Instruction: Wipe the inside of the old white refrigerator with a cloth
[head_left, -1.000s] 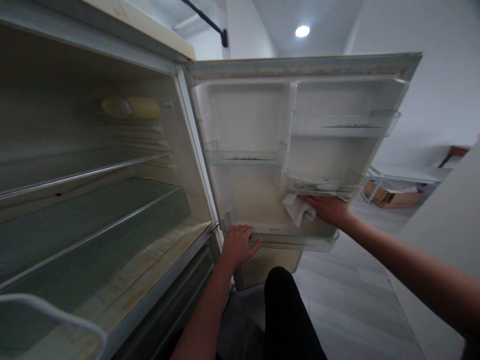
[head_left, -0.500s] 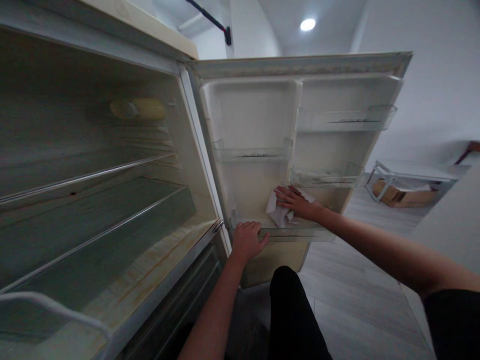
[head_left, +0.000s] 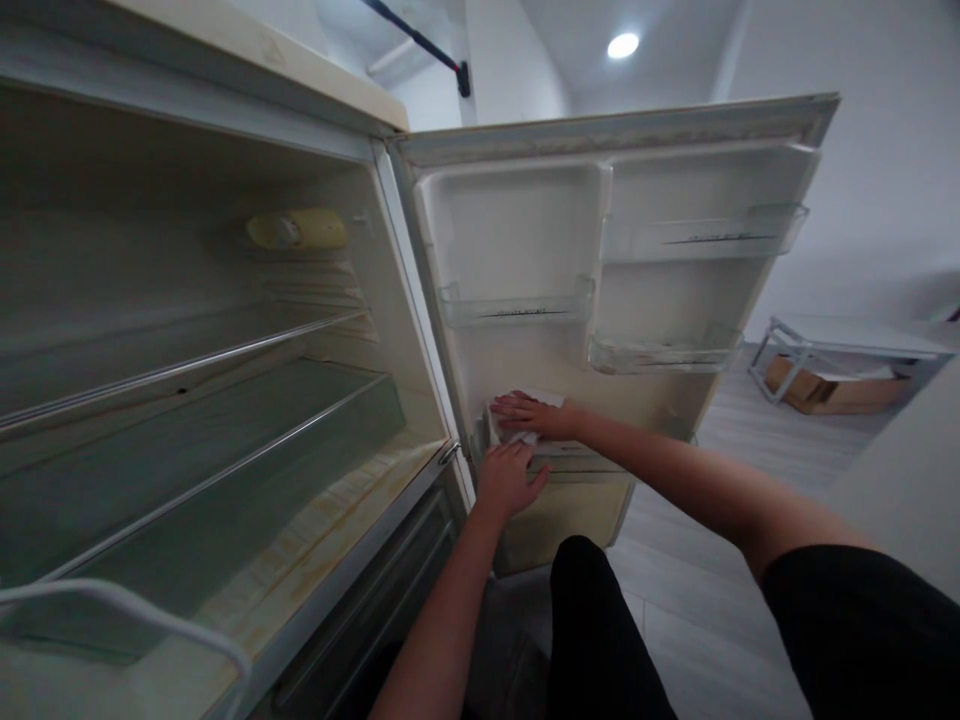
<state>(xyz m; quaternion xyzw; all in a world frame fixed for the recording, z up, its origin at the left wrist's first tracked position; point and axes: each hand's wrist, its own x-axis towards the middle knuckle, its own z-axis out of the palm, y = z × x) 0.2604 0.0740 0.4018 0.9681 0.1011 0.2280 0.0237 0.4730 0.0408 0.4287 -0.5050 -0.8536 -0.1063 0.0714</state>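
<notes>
My right hand presses a crumpled white wipe against the inner face of the open fridge door, low down near the hinge side. Its fingers lie stretched over the wipe, which partly sticks out around them. Just below, my left hand has its fingers hooked over the front rim of the bottom door shelf, with the thumb apart. The two hands are almost touching. Part of that shelf is hidden behind my hands and right forearm.
Clear door shelves sit higher on the door. To the left is the fridge interior with stained glass shelves and a yellowish lamp cover. A white cable crosses the lower left. A cardboard box lies under a white table.
My right hand has slid left with the wipe along the lower door, towards the hinge and my left hand. My left hand stays on the shelf rim. The view has shifted slightly.
</notes>
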